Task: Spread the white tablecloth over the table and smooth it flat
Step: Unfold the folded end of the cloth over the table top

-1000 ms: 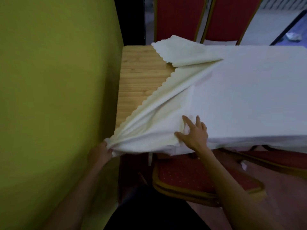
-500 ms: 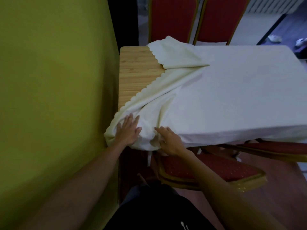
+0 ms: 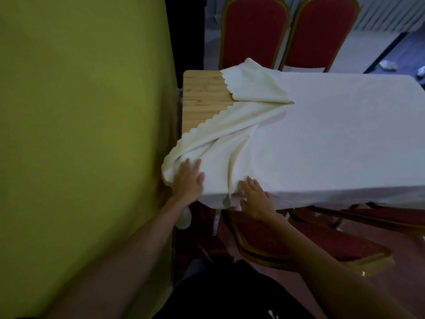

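Observation:
The white tablecloth (image 3: 333, 134) covers most of the wooden table (image 3: 202, 100), whose far left part is bare. Its scalloped left edge runs diagonally, bunched in folds toward the near left corner, and a flap is folded back at the far left. My left hand (image 3: 187, 180) lies flat, fingers apart, on the bunched cloth at the near left corner. My right hand (image 3: 255, 196) rests palm down on the cloth at the table's near edge, beside a fold, fingers spread. A bit of cloth hangs below my left wrist.
A yellow-green wall (image 3: 80, 134) stands close along the table's left side. Two red chairs (image 3: 253, 31) with gold frames stand behind the table. Another red chair (image 3: 299, 242) is tucked under the near edge, right of my legs.
My left hand let go of the cloth corner it pulled at the near left and now lies flat on the bunched cloth. My right hand slid left along the near edge.

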A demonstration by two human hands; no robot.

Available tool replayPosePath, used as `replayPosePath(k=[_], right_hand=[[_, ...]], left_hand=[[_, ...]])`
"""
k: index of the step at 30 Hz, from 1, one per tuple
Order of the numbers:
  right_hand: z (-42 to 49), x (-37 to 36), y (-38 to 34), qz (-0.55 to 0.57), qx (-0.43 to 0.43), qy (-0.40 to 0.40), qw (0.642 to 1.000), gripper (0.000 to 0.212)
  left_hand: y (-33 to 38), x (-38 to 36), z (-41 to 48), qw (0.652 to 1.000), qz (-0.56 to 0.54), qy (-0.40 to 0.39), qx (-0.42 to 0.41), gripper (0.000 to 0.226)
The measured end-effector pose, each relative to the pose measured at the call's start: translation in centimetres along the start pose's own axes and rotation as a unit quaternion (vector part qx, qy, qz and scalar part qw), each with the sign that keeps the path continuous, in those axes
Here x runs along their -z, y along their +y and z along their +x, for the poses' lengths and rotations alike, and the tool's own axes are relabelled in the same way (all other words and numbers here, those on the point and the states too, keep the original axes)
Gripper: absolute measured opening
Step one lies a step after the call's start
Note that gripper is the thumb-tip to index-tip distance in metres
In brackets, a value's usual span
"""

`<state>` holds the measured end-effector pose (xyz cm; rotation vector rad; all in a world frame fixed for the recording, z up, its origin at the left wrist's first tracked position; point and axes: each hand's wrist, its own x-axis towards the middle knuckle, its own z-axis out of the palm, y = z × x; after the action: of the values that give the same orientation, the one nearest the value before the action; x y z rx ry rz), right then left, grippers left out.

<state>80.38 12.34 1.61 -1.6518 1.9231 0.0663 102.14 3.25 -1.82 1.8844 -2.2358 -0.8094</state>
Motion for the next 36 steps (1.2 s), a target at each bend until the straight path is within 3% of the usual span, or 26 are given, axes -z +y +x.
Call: replayPosePath(k=[2,5,9,13,16,18,23,31,36], right_hand=[[0.3,0.1,-1.0,-0.016,0.014,-0.015,1.0,0.062],[0.4,0.2,-1.5,-0.021,0.015,-0.023,0.999,0.066],[0.0,0.9,0.5,-0.032,-0.007,-0.027,0.999,0.07],[-0.7,0.6,3.1,-0.047,-0.034,-0.037,0.998,0.073],[-0.9,-0.3,3.9,-0.055,-0.031,-0.031,0.998,0.076],[-0.6,-0.6,3.5,-0.043,-0.021,-0.014,0.999,0.073],[0.4,0.4,1.3,-0.021,0.014,-0.016,1.0,0.076],[2.1,2.0,2.8,0.03,-0.004,-0.013,0.999,0.068],[6.3,4.9,4.6,0.067,-0.026,0.04,0.997,0.067]], left_hand=[[1.3,-0.5,-0.2,0.993,0.055,-0.088,-0.062,0.057],[0.0,-1.4,0.1,0.986,0.119,-0.1,-0.052,0.067],[-2.2,-1.8,-0.1,0.996,0.019,-0.078,0.038,0.082],[-2.5,-2.5,-2.1,0.975,-0.156,-0.055,0.148,0.082],[-1.9,-1.9,-1.5,0.975,-0.123,-0.073,0.17,0.08],[-0.6,-1.1,-1.0,0.98,-0.031,-0.077,0.182,0.079],[4.0,-0.3,-0.6,0.988,0.094,-0.079,0.091,0.075],[10.8,-1.0,1.6,0.995,0.079,-0.056,-0.007,0.061],[15.9,0.4,8.8,0.992,0.071,-0.051,-0.093,0.054]])
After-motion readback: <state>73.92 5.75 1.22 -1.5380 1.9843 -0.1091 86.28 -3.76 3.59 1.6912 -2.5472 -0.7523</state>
